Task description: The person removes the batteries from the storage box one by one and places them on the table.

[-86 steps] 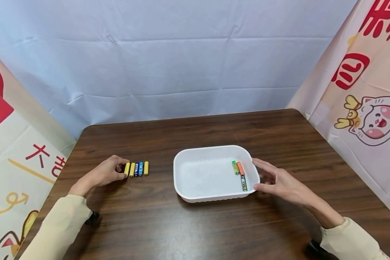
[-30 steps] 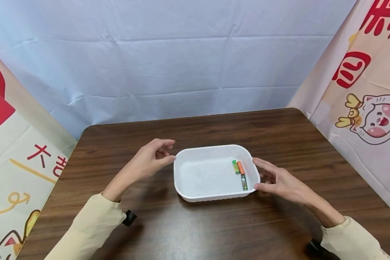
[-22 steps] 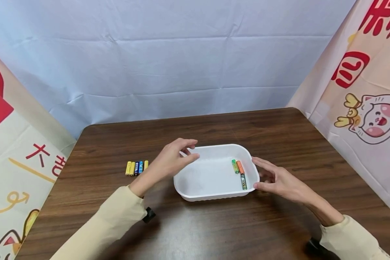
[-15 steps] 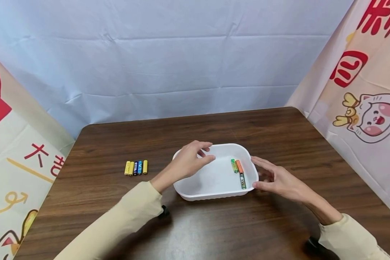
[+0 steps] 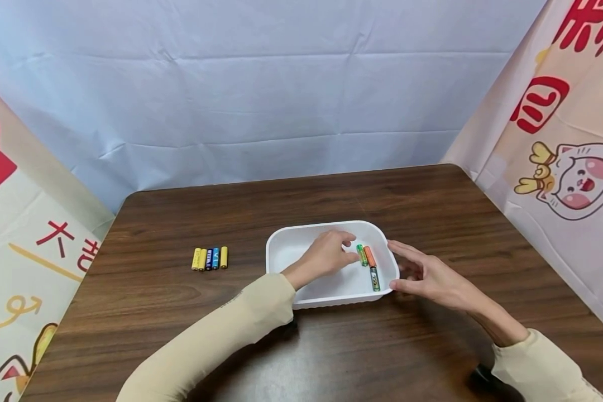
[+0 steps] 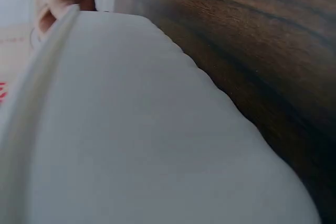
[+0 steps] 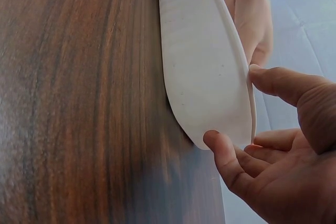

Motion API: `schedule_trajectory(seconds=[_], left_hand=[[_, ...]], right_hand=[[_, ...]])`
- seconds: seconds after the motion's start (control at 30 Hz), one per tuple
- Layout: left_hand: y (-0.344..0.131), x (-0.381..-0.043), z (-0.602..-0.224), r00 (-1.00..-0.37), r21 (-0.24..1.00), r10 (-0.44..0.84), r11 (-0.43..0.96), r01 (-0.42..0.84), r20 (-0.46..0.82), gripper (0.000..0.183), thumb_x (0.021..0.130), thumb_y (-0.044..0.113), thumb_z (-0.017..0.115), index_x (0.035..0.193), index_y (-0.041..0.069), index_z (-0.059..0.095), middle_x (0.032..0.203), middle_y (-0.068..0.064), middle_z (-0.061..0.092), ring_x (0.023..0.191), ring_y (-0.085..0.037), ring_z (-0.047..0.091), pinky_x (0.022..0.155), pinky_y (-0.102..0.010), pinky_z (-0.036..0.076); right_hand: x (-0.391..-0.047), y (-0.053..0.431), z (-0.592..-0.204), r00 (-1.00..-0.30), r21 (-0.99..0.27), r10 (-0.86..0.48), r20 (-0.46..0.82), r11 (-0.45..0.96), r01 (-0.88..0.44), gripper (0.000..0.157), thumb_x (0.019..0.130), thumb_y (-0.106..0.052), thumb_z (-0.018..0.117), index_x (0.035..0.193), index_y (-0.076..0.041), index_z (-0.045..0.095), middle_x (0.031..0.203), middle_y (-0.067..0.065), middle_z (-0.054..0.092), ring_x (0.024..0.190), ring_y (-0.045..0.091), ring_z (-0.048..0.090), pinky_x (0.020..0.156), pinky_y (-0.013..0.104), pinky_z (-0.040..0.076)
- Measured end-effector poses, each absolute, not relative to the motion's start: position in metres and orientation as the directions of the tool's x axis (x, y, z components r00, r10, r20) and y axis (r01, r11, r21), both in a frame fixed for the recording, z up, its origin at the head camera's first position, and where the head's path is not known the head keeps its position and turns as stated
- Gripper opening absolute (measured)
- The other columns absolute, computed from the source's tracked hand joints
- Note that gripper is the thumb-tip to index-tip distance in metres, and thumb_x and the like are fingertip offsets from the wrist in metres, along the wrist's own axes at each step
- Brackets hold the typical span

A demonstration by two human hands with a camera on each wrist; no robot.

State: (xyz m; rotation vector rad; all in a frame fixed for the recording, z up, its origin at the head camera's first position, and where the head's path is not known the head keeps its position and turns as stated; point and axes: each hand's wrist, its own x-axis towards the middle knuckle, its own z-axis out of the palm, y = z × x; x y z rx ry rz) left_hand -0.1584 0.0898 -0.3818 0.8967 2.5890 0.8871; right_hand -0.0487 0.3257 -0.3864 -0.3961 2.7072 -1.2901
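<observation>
A white plastic tray (image 5: 284, 234) holds three batteries near its right end: a green battery (image 5: 362, 255), an orange battery (image 5: 369, 255) and a dark green battery (image 5: 374, 279). My left hand (image 5: 326, 254) reaches down inside the tray, thumb and fingers apart, just left of the green battery; nothing shows between them. My right hand (image 5: 434, 279) touches the tray's right end, thumb and fingertips set apart against its rim and outer wall, as the right wrist view also shows. The tray's outer wall (image 6: 147, 119) fills most of the left wrist view and hides the left fingers.
Several batteries lie side by side on the brown wooden table (image 5: 181, 324), left of the tray: yellow batteries (image 5: 224, 257), a dark blue battery (image 5: 209, 259) and a blue battery (image 5: 215, 258). A pale cloth (image 5: 281, 100) hangs behind the table.
My left hand has left the yellow battery at the row's left end, moved right over the tray rim and lowered inside beside the green battery. My right hand stays at the tray.
</observation>
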Motion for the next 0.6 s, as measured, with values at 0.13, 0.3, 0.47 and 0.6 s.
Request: schedule_trajectory(seconds=[0.13, 0.3, 0.47, 0.6], left_hand=[[0.101, -0.160, -0.383, -0.779, 0.592, 0.625, 0.647, 0.479, -0.053, 0.045, 0.095, 0.023, 0.076, 0.136, 0.004, 0.067, 0.121, -0.008, 0.072, 0.108, -0.019, 0.063, 0.089, -0.027, 0.049], [0.108, -0.164, -0.383, -0.779, 0.599, 0.621, 0.655, 0.461, -0.079, 0.048, 0.095, 0.023, 0.077, 0.137, 0.003, 0.066, 0.124, -0.009, 0.071, 0.105, -0.018, 0.063, 0.087, -0.027, 0.051], [0.112, -0.169, -0.388, -0.782, 0.607, 0.616, 0.657, 0.447, -0.091, 0.044, 0.094, 0.021, 0.079, 0.131, 0.002, 0.069, 0.116, -0.010, 0.071, 0.089, -0.014, 0.061, 0.075, -0.024, 0.050], [0.115, -0.171, -0.394, -0.772, 0.605, 0.627, 0.654, 0.453, -0.100, 0.024, 0.092, 0.018, 0.079, 0.108, 0.001, 0.075, 0.086, -0.007, 0.066, 0.069, -0.012, 0.050, 0.060, -0.022, 0.039]], right_hand=[[-0.049, 0.326, -0.386, -0.959, -0.773, -0.284, 0.010, 0.606, -0.188, 0.080, 0.094, -0.018, 0.079, 0.158, 0.001, 0.035, 0.151, 0.023, 0.046, 0.093, 0.016, 0.062, 0.066, 0.026, 0.051], [-0.049, 0.326, -0.386, -0.958, -0.774, -0.285, 0.013, 0.604, -0.190, 0.080, 0.094, -0.018, 0.079, 0.158, 0.002, 0.035, 0.152, 0.023, 0.045, 0.092, 0.015, 0.063, 0.066, 0.026, 0.051], [-0.049, 0.326, -0.386, -0.958, -0.778, -0.287, 0.011, 0.600, -0.188, 0.080, 0.094, -0.017, 0.079, 0.158, 0.002, 0.035, 0.151, 0.024, 0.045, 0.095, 0.015, 0.063, 0.067, 0.026, 0.052], [-0.049, 0.325, -0.386, -0.957, -0.783, -0.289, 0.014, 0.593, -0.190, 0.080, 0.094, -0.017, 0.079, 0.158, 0.003, 0.035, 0.154, 0.024, 0.043, 0.097, 0.015, 0.064, 0.068, 0.026, 0.053]])
